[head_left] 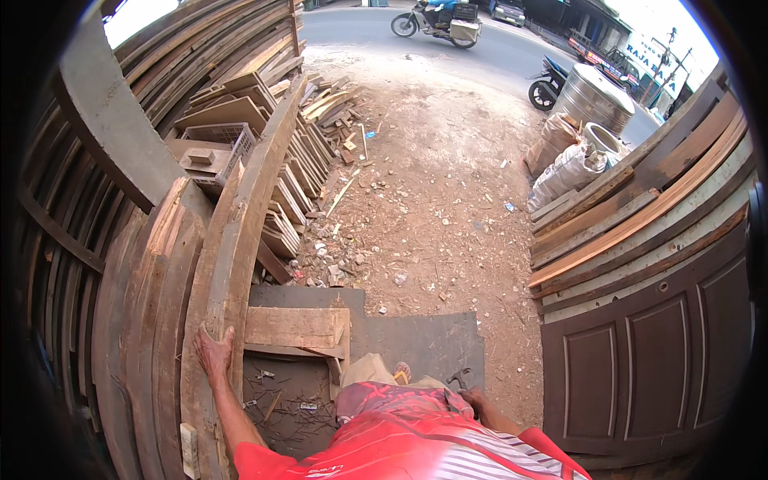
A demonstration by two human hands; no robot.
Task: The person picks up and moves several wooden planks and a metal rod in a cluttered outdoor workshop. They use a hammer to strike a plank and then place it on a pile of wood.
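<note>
My left hand (214,352) rests on a long, thick wooden beam (228,272) at the left, its fingers stretched out on the wood. The beam runs away from me past other rough planks (160,272). Low at my right side, my right hand (482,404) is closed round a hammer (459,378); its dark metal head shows and the handle is mostly hidden. In front of me, near the beam, stands a low wooden bench or frame (294,327) with a pale board on top.
Stacked boards and a plastic crate (232,148) line the left, by a concrete post (116,104). On the right are leaning planks (632,232), a brown panelled door (640,360), filled sacks (568,164) and a metal drum (594,98). A motorcycle (436,24) is on the road ahead.
</note>
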